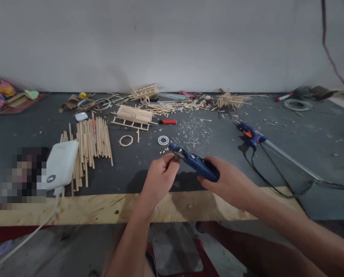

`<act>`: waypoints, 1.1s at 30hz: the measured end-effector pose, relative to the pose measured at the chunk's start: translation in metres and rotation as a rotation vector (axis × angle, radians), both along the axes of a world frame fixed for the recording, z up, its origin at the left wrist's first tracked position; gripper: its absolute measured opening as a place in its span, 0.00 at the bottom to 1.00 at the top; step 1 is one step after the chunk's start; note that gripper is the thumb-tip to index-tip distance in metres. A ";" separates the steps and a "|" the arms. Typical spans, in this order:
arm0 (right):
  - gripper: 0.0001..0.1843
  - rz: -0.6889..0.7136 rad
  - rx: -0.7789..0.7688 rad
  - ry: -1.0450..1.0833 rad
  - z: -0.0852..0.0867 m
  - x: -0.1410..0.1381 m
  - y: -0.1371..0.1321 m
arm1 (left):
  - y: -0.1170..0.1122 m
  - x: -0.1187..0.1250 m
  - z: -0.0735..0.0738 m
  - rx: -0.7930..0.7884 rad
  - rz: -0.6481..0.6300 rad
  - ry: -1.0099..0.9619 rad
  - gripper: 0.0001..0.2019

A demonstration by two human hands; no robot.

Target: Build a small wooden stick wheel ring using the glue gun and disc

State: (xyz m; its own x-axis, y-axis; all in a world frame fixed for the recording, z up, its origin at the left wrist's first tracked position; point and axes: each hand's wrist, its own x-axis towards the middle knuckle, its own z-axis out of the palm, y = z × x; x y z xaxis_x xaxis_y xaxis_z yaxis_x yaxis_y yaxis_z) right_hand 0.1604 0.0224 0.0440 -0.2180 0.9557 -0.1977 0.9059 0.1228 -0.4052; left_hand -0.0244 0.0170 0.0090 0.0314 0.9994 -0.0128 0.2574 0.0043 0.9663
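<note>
My right hand (228, 181) is closed round the handle of a blue hand cutter (195, 161), whose jaws point up and left over the dark table mat (125, 165). My left hand (162, 175) pinches something small at the cutter's jaws; I cannot make out what it is. A few short cut wood bits (163, 150) lie just beyond the jaws. Both hands hover above the near edge of the mat, over the bare plywood strip (102, 209).
A bundle of thin wooden sticks (92, 144) and a white power bank (60, 164) with a cable lie at left. Stick-built models (133, 116), wood rings (126, 140), a red lighter (168, 121) and scraps sit behind. A blue glue gun (251, 135) with a cord lies at right.
</note>
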 end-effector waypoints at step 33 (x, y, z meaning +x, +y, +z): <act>0.06 -0.004 0.006 -0.058 -0.006 -0.004 0.001 | 0.001 -0.002 0.001 -0.034 0.034 0.026 0.12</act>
